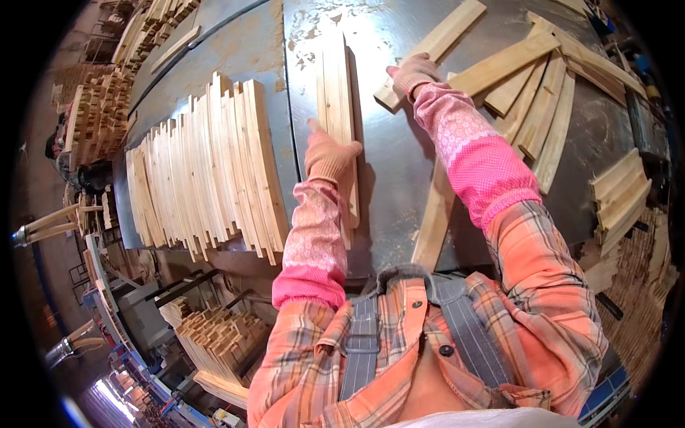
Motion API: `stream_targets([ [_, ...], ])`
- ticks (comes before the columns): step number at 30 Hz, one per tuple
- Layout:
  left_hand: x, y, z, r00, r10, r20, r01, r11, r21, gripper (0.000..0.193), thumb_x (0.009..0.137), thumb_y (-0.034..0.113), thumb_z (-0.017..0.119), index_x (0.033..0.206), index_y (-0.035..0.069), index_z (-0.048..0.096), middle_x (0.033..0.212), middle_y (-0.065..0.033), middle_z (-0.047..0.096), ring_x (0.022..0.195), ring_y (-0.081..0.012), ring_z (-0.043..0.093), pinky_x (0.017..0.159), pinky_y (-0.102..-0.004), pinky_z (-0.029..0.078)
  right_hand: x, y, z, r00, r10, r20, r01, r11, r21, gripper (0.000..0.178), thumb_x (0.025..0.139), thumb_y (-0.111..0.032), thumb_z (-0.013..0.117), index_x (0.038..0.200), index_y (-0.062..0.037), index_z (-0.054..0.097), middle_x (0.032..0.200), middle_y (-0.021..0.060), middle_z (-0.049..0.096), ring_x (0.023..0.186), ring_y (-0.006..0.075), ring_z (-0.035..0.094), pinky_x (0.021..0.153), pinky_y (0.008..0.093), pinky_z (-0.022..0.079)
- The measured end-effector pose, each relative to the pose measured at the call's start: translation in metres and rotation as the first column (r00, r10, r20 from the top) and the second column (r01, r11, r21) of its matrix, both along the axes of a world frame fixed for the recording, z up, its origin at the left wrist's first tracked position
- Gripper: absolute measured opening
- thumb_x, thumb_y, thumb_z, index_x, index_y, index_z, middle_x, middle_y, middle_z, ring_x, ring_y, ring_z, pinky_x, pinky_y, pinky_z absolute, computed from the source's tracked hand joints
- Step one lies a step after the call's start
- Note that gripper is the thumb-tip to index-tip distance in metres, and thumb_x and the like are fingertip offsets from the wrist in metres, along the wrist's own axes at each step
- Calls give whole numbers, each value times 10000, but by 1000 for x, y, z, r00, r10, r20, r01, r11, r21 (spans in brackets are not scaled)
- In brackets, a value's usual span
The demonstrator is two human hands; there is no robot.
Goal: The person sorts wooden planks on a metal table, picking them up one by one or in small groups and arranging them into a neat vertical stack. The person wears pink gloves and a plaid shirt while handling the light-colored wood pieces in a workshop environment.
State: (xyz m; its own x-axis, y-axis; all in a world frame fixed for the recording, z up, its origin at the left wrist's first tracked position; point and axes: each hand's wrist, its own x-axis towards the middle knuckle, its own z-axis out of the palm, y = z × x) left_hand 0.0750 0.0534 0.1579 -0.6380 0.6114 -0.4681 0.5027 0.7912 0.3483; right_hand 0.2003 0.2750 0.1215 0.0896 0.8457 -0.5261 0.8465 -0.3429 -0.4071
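My left hand (330,155), in a light knit glove, lies across a narrow row of pale wooden strips (334,93) standing side by side on the metal table. Its thumb is at their right edge and its fingers at their left. Farther right, my right hand (416,74), also gloved, is closed over the near part of a wooden board (451,34) that slants away to the upper right. The undersides of both hands' grips are hidden. Left of my left arm, a wide row of similar strips (207,164) lies close together with uneven ends.
Several loose boards (542,107) fan out on the right of the metal table (399,192). Another board (434,221) lies near the front edge, partly under my right arm. Stacked wood (221,339) stands below at left, and more piles (635,271) at right.
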Motion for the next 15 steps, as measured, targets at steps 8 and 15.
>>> stream_targets([
  [8,-9,-25,-32,985,140,100,-150,983,105,1264,674,341,889,1640,11,144,1445,-312,536,1297,-453,585,1093,-474,492,-18,-30,-27,975,48,217,-61,997,51,1023,789,-457,851,1549,-7,334,1533,229,420,1354,342,528,1077,469,508],
  [15,6,-12,-41,984,145,101,-160,974,160,1314,700,425,917,1637,-24,112,1510,-328,470,1381,-450,512,1163,-450,427,23,-155,-9,944,292,153,-312,941,133,723,840,-140,754,1461,-22,403,1463,218,431,1319,361,536,986,503,569],
])
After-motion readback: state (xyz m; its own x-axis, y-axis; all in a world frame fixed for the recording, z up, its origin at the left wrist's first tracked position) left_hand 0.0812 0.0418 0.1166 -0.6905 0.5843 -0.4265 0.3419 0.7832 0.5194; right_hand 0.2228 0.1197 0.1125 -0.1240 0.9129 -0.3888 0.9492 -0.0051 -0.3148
